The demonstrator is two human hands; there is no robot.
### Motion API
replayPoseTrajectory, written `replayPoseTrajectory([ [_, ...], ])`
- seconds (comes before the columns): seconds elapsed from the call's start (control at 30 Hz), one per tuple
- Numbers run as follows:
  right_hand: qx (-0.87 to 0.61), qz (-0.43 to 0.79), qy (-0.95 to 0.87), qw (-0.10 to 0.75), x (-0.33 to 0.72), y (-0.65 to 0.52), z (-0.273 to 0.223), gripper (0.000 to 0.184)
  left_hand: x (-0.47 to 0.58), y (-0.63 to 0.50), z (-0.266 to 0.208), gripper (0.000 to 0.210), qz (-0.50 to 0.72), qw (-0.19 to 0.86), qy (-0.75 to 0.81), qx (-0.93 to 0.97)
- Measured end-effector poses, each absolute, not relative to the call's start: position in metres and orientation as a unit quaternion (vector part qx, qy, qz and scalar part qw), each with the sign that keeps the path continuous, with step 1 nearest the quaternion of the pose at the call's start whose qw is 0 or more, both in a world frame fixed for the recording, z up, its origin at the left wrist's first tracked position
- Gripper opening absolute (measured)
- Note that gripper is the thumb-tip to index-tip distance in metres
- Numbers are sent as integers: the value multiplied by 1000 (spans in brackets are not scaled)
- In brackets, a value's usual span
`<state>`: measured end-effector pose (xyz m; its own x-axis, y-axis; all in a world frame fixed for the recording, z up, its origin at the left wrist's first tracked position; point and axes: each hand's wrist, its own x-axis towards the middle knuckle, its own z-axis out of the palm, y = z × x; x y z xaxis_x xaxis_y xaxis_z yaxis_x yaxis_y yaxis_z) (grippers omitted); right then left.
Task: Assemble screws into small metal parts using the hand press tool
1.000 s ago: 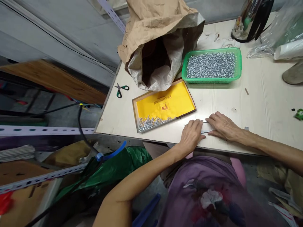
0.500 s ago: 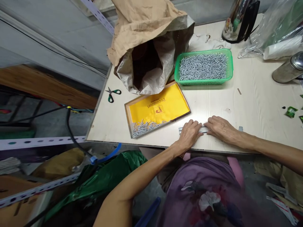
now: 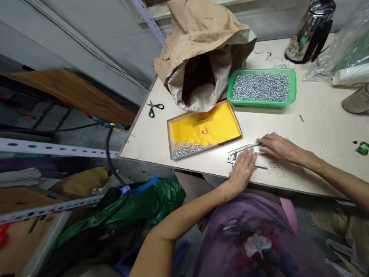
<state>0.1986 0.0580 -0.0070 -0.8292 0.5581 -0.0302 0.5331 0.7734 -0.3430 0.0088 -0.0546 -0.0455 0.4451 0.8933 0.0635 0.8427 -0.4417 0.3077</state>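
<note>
On the table near its front edge lies a metal clip mechanism with a small fitting at its left end. My left hand presses down over it, fingers together, and covers its middle. A thin metal strip slants away from it behind that hand. The fingers of my right hand close on the strip's right end. Another narrow metal end sticks out to the right from under my left hand. Just left of the hands, a shallow tray with a yellow lining holds small silvery spring-like pieces.
Behind the tray stands an open brown paper sack. A green basket is full of small silvery pieces. Scissors lie at the left. A metal kettle, clear plastic and a green wrapper are at the right.
The view has shifted, so the table's things sit further right. The metal strip now stands apart at an angle from the mechanism, its right end lifted away under my right hand's fingers.
</note>
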Motion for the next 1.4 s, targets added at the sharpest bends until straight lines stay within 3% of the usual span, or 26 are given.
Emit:
replayPoseTrajectory([
  [0.33, -327, 71, -941, 51, 164, 71, -4, 26, 13, -73, -50, 62, 160, 191, 430, 867],
  [0.53, -69, 127, -989, -11, 105, 29, 15, 10, 14, -70, -38, 55, 119, 270, 407, 865],
  [0.7, 5, 95, -995, -27, 83, 36, -2, 15, -18, -93, -18, 33, 152, 225, 417, 868],
  [0.93, 45, 134, -989, 50, 86, 46, -25, 10, -121, -42, 8, 29, 169, 83, 636, 748],
  [1.1, -9, 197, -976, 88, 88, 42, -31, 21, -150, 9, 7, 19, 76, 160, 627, 758],
  [1.23, -149, 285, -914, 249, 93, 57, -1, 24, -152, 24, 9, 21, 33, 186, 603, 775],
  [1.33, -295, 212, -853, 375, 103, 91, 37, 23, -153, 30, 9, 20, -2, 181, 586, 790],
  [1.4, -372, 135, -829, 394, 113, 120, 58, 26, -154, 34, 6, 20, -10, 171, 583, 794],
])
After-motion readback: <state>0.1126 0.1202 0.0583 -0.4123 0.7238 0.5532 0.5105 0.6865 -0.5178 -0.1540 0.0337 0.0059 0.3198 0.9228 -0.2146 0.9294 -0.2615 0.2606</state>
